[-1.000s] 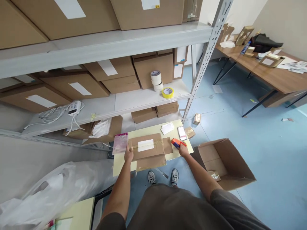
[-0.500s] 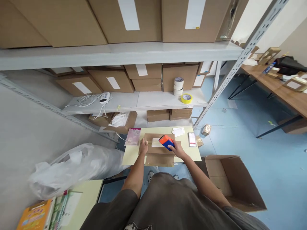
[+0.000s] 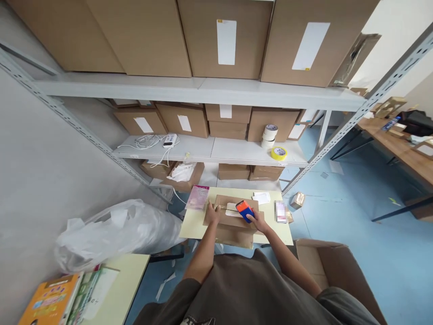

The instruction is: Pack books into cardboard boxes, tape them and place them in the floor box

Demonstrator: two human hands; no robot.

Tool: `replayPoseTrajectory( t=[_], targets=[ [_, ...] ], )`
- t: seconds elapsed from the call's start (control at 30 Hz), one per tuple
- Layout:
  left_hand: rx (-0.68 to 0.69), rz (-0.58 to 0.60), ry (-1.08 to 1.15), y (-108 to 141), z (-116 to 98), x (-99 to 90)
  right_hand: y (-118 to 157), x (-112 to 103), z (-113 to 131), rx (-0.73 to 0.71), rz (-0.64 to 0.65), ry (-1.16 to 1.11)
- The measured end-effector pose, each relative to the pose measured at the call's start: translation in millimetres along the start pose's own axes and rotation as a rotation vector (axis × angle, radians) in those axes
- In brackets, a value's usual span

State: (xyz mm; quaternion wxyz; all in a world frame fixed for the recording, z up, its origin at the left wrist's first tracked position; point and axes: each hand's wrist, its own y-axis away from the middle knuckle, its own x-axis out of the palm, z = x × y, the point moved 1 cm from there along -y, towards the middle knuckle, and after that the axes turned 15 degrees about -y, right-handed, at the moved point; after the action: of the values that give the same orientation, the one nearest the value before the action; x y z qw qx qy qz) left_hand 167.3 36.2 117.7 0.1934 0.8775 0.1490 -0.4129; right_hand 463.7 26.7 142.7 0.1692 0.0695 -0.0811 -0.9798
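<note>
A brown cardboard box (image 3: 233,222) with a white label (image 3: 232,210) lies on the small pale yellow table (image 3: 196,228) in front of me. At the box's left end is my left hand (image 3: 213,213), its fingers closed on the edge. My right hand (image 3: 257,221) grips an orange and blue tape dispenser (image 3: 245,211), held tilted over the right part of the box, partly covering the label. A thin line runs across the box top between my hands; I cannot tell whether it is tape or the seam. A flap hangs toward me at the table's front edge.
A pink-topped plastic packet (image 3: 198,197), white paper (image 3: 261,197) and a phone (image 3: 280,211) lie around the box. Behind stands a grey shelf (image 3: 223,151) with boxes, white tape rolls (image 3: 269,133) and yellow tape (image 3: 278,153). An open carton (image 3: 341,266) is at right, a plastic bag (image 3: 118,230) at left.
My head view has tilted up and turned slightly left, so everything sits lower and further right. Both hands and the dispenser keep nearly the same place over the box.
</note>
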Motion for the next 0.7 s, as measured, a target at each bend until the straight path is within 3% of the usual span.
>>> replayPoseTrajectory(
  t=[0.07, 0.13, 0.23, 0.33, 0.43, 0.57, 0.7],
  targets=[
    [0.028, -0.11, -0.037, 7, -7, -6.6, -1, 2, 0, 0.003, -0.005, 0.006],
    [0.104, -0.114, 0.014, 11, -18, -10.2, -1, 3, 0, -0.001, -0.009, 0.003],
    [0.128, 0.187, 0.277, 5, -39, -8.6, 1, 4, 0, -0.02, -0.015, -0.025],
    [0.014, 0.574, 0.51, -6, -60, -1.8, 4, 4, 3, -0.051, -0.009, -0.077],
    [-0.08, 0.748, 0.599, -12, -76, 4.9, 4, 3, 7, -0.07, 0.007, -0.131],
    [-0.003, 0.644, 0.811, -10, -89, 3.7, 4, 3, 11, -0.067, 0.012, -0.169],
    [0.137, 0.473, 0.894, -10, -94, -11.2, 3, 5, 11, -0.056, -0.013, -0.125]
  ],
)
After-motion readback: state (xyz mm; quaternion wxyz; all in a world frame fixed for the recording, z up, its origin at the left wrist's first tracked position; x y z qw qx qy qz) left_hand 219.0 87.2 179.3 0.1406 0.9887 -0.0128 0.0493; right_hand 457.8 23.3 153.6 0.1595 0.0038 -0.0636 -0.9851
